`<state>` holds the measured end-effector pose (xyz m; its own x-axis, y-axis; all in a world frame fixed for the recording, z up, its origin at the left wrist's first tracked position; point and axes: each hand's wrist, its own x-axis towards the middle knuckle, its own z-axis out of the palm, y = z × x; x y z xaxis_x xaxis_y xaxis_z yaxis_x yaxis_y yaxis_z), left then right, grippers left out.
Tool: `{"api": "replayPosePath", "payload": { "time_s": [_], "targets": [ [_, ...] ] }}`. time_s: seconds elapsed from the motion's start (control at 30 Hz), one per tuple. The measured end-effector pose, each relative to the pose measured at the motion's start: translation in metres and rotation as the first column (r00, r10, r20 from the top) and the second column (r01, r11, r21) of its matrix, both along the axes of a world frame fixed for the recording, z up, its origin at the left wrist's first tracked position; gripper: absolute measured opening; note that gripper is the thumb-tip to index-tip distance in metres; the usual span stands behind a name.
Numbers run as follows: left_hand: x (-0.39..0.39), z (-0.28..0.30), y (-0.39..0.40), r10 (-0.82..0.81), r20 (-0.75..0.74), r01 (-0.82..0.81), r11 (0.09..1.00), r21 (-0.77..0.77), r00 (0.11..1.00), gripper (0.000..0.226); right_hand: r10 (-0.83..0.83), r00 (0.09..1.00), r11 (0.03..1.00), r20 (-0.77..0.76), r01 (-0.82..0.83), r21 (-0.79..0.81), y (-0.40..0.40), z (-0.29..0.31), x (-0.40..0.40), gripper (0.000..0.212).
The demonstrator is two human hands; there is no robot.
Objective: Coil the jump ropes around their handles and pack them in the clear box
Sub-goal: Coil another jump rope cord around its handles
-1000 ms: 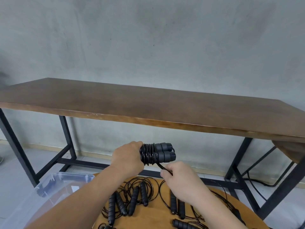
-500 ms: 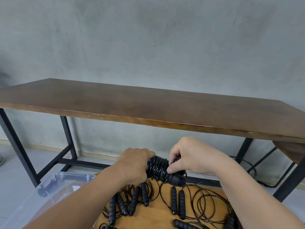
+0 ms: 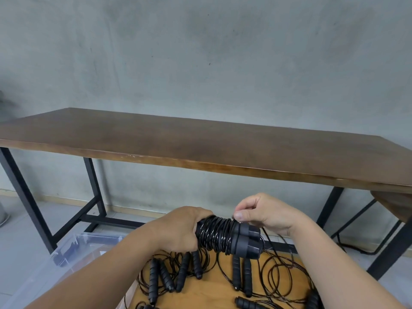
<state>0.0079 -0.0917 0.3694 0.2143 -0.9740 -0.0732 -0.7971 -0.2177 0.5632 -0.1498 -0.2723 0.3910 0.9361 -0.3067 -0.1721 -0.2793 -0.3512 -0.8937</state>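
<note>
The right hand has lifted off the coil, now pinching rope above the bundle; the left hand still clasps the handles, fingers curled.

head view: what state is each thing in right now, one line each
black jump rope bundle: cord coiled round its paired handles, held in the air
left hand: grips the bundle's left end
right hand: pinches the cord at the coil's right end
loose black jump ropes: uncoiled, tangled on the round wooden table
clear plastic box: open, on the floor at left; contents cannot be told
</note>
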Motion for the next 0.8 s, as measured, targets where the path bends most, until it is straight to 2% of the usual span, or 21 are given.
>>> {"api": "replayPosePath", "payload": {
  "time_s": [0.07,0.17,0.23,0.33,0.53,0.8],
  "targets": [
    [0.001,0.001,0.001,0.004,-0.052,-0.005,1.000,-0.018,0.999,0.039,-0.041,0.997,0.980,0.068,0.027,0.195,0.002,-0.010,0.000,0.020],
    [0.004,0.001,-0.001,0.026,-0.085,-0.030,0.998,-0.048,0.996,0.036,-0.140,0.981,0.878,0.137,0.059,0.475,0.013,-0.022,0.003,0.021],
    [0.004,0.003,-0.003,0.055,-0.095,-0.062,0.996,-0.067,0.994,0.035,-0.222,0.960,0.818,0.171,0.088,0.568,0.019,-0.032,0.006,0.023],
    [0.003,0.007,-0.003,0.111,-0.205,-0.131,0.988,-0.083,0.972,0.038,-0.339,0.917,0.768,0.211,0.140,0.625,0.029,-0.042,0.008,0.024],
    [0.007,0.006,-0.007,0.241,-0.248,-0.272,0.958,-0.096,0.938,0.031,-0.372,0.917,0.810,0.142,0.246,0.532,0.050,-0.049,0.010,0.023],
    [0.007,-0.005,-0.015,0.395,-0.022,-0.394,0.912,-0.109,0.919,0.024,-0.373,0.928,0.905,0.016,0.360,0.226,0.075,-0.047,0.008,0.027]
  ]
}}
